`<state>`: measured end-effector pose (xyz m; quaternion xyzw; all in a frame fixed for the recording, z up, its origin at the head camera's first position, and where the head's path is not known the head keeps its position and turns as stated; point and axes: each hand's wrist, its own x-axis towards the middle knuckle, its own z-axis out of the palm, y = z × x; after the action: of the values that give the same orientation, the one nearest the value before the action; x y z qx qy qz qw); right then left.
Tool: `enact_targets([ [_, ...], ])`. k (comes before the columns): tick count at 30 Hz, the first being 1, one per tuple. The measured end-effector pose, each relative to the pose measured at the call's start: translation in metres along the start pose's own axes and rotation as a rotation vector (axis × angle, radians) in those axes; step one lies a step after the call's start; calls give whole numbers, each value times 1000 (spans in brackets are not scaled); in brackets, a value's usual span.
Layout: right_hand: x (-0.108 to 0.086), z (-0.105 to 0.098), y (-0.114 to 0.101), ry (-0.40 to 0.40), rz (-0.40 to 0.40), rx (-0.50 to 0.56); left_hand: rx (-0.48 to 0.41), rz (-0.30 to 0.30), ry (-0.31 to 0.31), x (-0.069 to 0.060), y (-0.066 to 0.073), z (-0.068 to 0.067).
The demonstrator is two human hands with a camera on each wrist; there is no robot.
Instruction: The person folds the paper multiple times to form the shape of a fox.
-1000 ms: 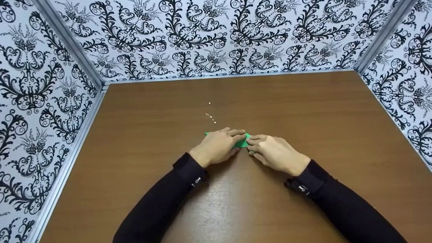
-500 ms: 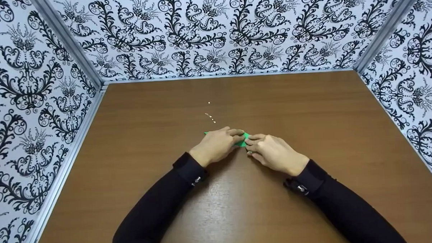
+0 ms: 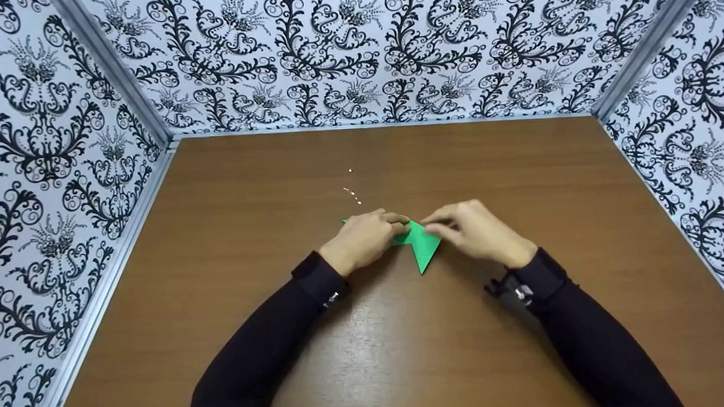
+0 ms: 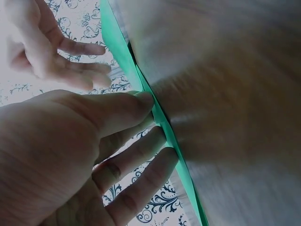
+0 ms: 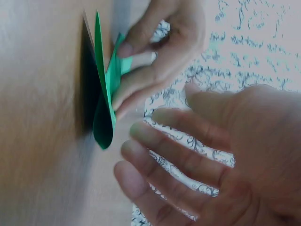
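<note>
A folded piece of green paper (image 3: 425,244) lies in the middle of the table, its pointed flap aimed toward the person. In the right wrist view, this paper (image 5: 104,89) has a rounded bend standing off the tabletop. The left hand (image 3: 366,236) rests over the paper's left part and covers much of it. Seen from its own wrist, the left hand (image 4: 94,141) presses the paper with thumb and fingertips. At the paper's right corner is the right hand (image 3: 480,232); in its wrist view, the right hand's fingers (image 5: 176,150) are extended and apart from the paper.
Several tiny white specks (image 3: 354,195) lie on the brown wooden table (image 3: 265,189) beyond the left hand. Walls with black-and-white scroll patterns (image 3: 357,53) enclose the back and both sides, joined by grey metal posts.
The right hand has lifted off the paper and moved right and away from the person. The paper's pointed flap is now uncovered. The left hand has stayed in place.
</note>
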<state>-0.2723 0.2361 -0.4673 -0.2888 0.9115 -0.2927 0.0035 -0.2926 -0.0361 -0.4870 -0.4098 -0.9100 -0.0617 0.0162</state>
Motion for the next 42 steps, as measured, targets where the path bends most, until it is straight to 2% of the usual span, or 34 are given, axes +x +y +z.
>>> enact_targets([
  [3,9,-4,8,-21,135,4,-10,-7,-3,1,-1,1],
  [7,22,-5,15,-111,228,38,-24,-14,-3,1,0,1],
  [14,38,-6,19,-192,252,28,3,-16,-31,2,-1,0],
  [24,56,-3,18,-240,317,32,6,1,10,2,-1,1],
  [33,73,6,15,-206,382,64,12,-9,-12,2,1,1],
  [42,82,9,10,-180,385,-40,9,-28,-30,3,0,2],
])
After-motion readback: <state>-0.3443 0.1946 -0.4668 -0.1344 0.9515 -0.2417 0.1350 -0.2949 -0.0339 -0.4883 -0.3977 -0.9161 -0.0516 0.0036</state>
